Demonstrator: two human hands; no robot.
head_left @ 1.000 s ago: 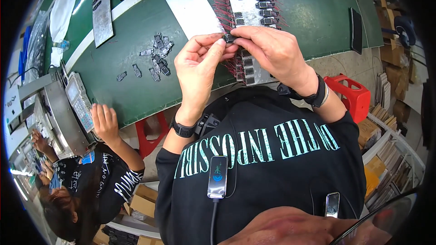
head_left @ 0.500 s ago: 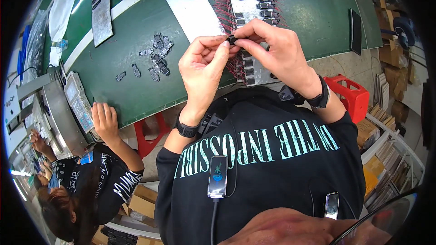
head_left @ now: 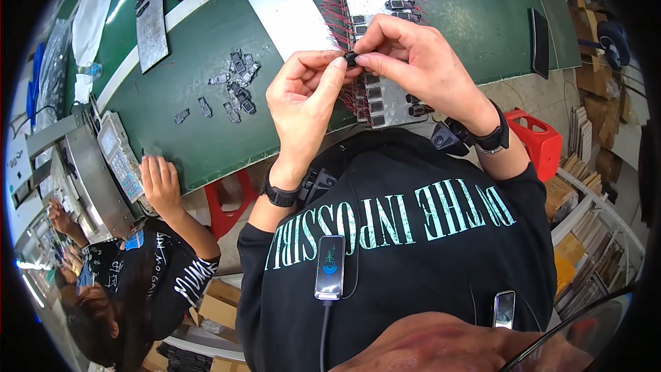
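My left hand and my right hand meet over the green bench. Each thumb and forefinger pinches a small black part, most of it hidden by the fingertips. Beneath my hands lies a silver metal plate bearing rows of small black rectangular parts with thin red wires sticking out to the sides. My right forearm and hand cover some of those rows. Left of my hands, a loose heap of similar black parts rests on the bench, with several scattered around it.
A pale sheet holding one black part lies beyond my left hand. Another narrow plate is farther left. A co-worker's hand rests beside a keypad machine. A black tray and red stool stand right.
My right hand and forearm have shifted slightly right and up, with its thumb and forefinger still at the small black part. My left hand has moved slightly left, keeping its pinch.
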